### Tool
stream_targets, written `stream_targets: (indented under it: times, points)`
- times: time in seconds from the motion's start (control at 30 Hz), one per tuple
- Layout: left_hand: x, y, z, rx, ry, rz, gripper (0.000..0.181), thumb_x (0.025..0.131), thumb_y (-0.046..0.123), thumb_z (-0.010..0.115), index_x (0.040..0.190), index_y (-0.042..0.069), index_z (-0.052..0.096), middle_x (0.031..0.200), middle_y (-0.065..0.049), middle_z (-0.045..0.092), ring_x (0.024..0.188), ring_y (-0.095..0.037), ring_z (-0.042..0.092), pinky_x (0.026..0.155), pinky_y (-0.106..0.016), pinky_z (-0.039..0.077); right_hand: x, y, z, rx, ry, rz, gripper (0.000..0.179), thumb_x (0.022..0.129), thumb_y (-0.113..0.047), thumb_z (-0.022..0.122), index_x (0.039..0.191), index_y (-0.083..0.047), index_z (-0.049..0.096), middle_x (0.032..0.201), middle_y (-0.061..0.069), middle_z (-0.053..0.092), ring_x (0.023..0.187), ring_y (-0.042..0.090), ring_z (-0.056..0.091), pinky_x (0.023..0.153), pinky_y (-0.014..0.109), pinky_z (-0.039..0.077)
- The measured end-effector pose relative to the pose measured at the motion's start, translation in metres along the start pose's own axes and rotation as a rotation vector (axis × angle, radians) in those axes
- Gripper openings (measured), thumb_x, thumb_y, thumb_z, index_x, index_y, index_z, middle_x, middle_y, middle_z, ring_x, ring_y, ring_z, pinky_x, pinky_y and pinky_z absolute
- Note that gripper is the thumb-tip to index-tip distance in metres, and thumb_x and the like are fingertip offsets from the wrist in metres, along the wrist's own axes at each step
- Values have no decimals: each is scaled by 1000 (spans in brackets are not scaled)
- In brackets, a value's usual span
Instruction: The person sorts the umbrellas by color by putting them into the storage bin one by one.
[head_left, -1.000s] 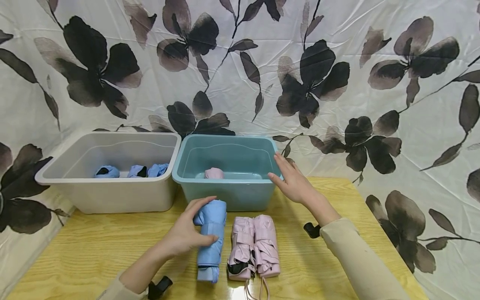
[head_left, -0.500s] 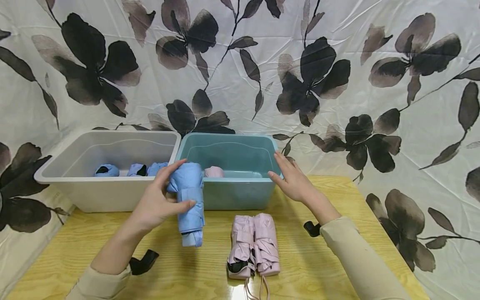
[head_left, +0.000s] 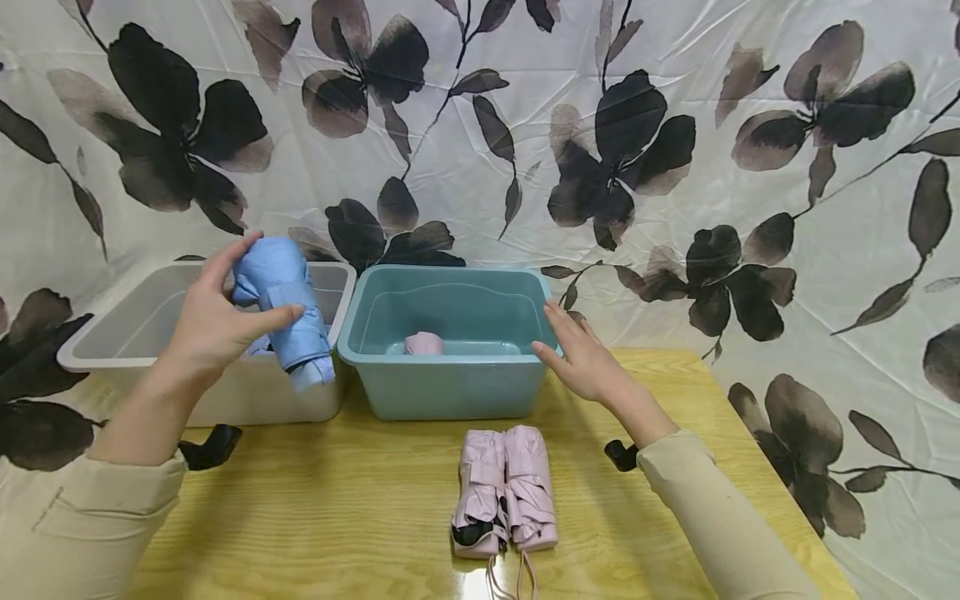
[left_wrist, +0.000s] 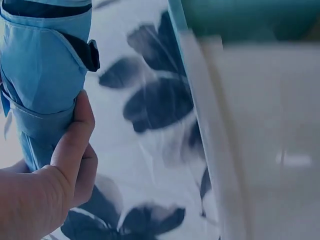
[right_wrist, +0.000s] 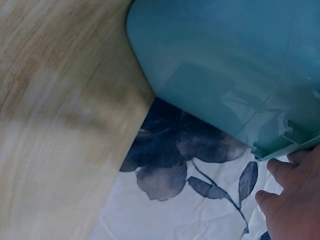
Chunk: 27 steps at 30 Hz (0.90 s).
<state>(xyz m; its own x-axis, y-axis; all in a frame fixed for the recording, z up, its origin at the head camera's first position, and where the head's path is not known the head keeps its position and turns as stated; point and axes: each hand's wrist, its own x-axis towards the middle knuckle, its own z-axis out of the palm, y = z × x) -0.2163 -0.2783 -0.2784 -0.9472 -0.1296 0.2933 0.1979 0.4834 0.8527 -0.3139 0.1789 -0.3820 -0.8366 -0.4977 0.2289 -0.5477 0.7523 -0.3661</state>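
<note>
Left hand (head_left: 208, 323) grips blue umbrella (head_left: 283, 293) near grey bin (head_left: 258, 406); right hand (head_left: 587, 360), fingers straight, touches teal bin (head_left: 450, 393) at right rim.

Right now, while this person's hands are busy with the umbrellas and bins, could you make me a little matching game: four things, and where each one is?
Things:
1. blue umbrella
2. two pink umbrellas
3. right hand
4. light grey bin

Places:
A. at the right rim of the teal bin
B. lying side by side on the table
C. standing to the left of the teal bin
D. held in the left hand

Right pairs: 1-D, 2-B, 3-A, 4-C.
</note>
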Motion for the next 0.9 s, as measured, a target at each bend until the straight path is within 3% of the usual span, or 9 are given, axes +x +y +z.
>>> stream_targets:
  times: [0.07,0.17,0.3,0.47,0.73,0.9]
  points:
    - [10,-1,-11,31,19,-15,103,89,15,82,168,32,18,171,-17,11,140,-48,29,110,-50,45,1,-1,-2,-4,4,-1,77,111,-50,40,165,-1,19,174,11,13,160,28,14,128,56,5]
    - [25,-2,-24,85,46,-19,102,90,18,82,168,29,17,170,-22,10,143,-51,22,115,-72,28,2,-1,-4,-12,1,6,75,111,-49,40,165,-1,19,174,11,13,160,26,13,128,54,4]
    - [43,-8,-37,191,53,-35,103,90,20,80,169,21,13,166,-29,11,142,-54,21,116,-73,25,2,0,-5,-26,-1,7,75,111,-49,40,165,-1,19,174,11,13,160,27,12,128,55,4]
    - [60,-23,-50,294,11,-81,103,93,22,76,168,12,6,165,-34,4,140,-60,21,112,-76,28,3,2,-4,-32,0,-2,77,111,-51,40,165,0,18,174,12,12,160,29,12,128,56,5]
    - [84,-57,-67,395,-26,-66,101,90,15,76,165,1,10,160,-41,3,134,-64,23,109,-78,28,1,2,-3,-32,9,-9,76,111,-50,41,165,0,19,174,12,13,160,30,14,128,55,6]
    - [96,-85,-75,480,-93,-65,99,89,13,77,163,-4,13,156,-46,4,130,-67,23,105,-81,29,1,1,-2,-39,6,-12,76,111,-50,41,165,0,19,174,12,13,159,32,14,127,59,8]
